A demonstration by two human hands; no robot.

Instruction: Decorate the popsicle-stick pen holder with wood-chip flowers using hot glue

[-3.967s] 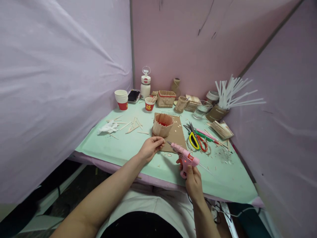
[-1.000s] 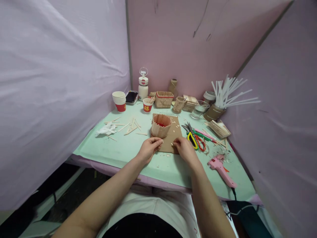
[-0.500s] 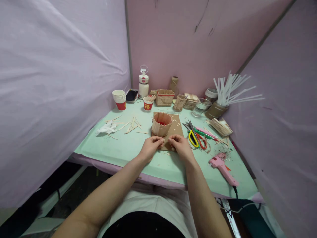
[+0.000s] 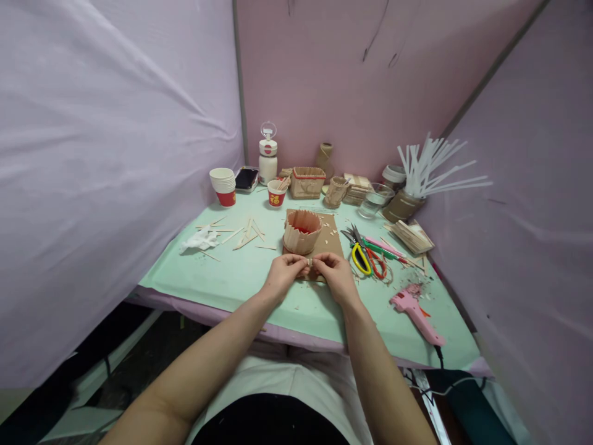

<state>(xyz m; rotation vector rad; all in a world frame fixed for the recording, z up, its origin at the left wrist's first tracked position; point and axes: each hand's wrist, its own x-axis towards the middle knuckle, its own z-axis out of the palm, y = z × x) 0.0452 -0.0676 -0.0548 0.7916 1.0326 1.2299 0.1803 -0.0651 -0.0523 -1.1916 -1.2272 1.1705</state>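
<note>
My left hand (image 4: 288, 272) and my right hand (image 4: 334, 272) meet in front of me, thumbs and forefingers pinched. Between the fingertips shows a small pale piece (image 4: 310, 262), too small to name for certain; both hands seem to grip it. Just beyond them stands a round container of wooden slats (image 4: 299, 242) with a jagged rim and a red inside. It rests on a brown cardboard sheet (image 4: 330, 240), which carries a few wood chips. The hands are over the sheet's near edge.
Right of the sheet lie scissors (image 4: 361, 258), pens and a pink glue gun (image 4: 419, 315) with a cord. White glue sticks (image 4: 428, 167) fan out of a holder. Wood slivers (image 4: 250, 235) and a crumpled tissue (image 4: 199, 240) lie left. Paper cups (image 4: 223, 185) and a water bowl (image 4: 374, 201) stand behind.
My right hand has moved slightly left, so the fingertips of both hands are now closer together, with a pale piece showing between them. The slatted container has stayed put.
</note>
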